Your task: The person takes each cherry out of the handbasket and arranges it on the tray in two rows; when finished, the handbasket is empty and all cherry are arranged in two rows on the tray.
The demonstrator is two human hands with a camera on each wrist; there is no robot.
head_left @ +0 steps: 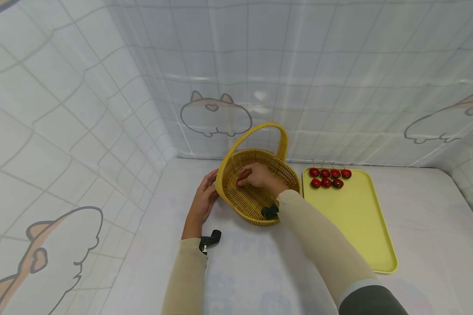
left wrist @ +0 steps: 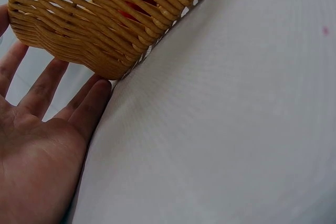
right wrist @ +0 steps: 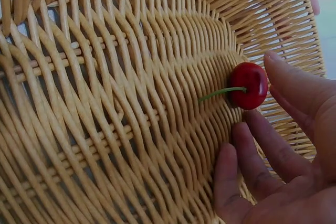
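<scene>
A yellow-brown wicker basket (head_left: 246, 197) with a tall arched handle stands on the table. My left hand (head_left: 205, 197) rests at its left side, fingers spread; in the left wrist view the fingertips of this hand (left wrist: 47, 135) touch the woven wall. Inside the basket is my right hand (head_left: 256, 175). Seen from the right wrist, a red cherry (right wrist: 249, 86) with a green stem lies between the thumb and fingers of that hand (right wrist: 289, 150), which pinch it close to the woven wall. Some red shows through the weave in the left wrist view.
Right of the basket lies a yellow tray (head_left: 348, 227). Several dark red cherries (head_left: 326, 183) sit in two rows at its far left corner, some with stems up. A white patterned curtain (head_left: 319, 109) hangs behind the table and at both sides.
</scene>
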